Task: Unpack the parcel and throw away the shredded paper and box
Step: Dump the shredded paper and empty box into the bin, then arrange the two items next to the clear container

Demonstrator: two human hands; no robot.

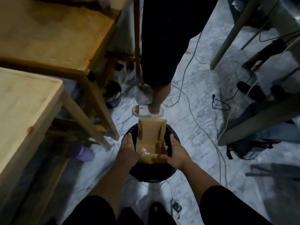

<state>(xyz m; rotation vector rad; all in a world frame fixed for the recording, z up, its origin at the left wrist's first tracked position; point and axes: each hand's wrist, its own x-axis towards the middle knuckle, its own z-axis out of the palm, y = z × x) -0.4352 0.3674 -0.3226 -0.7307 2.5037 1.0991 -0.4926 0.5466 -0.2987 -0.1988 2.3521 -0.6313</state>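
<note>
Marble floor (191,98), cables near; left hand (128,151) and right hand (177,155) clamp opened box (151,135) over black bin (152,174). Risk: tilted flaps catch rim, shreds spill

The black bin (152,174) at lower centre is filled by the cardboard box (151,137). Wooden table legs (97,111) crowd its left; another person's leg (158,95) blocks above. Marble floor (199,127) to the right lies open, crossed by cables (191,108).
</note>
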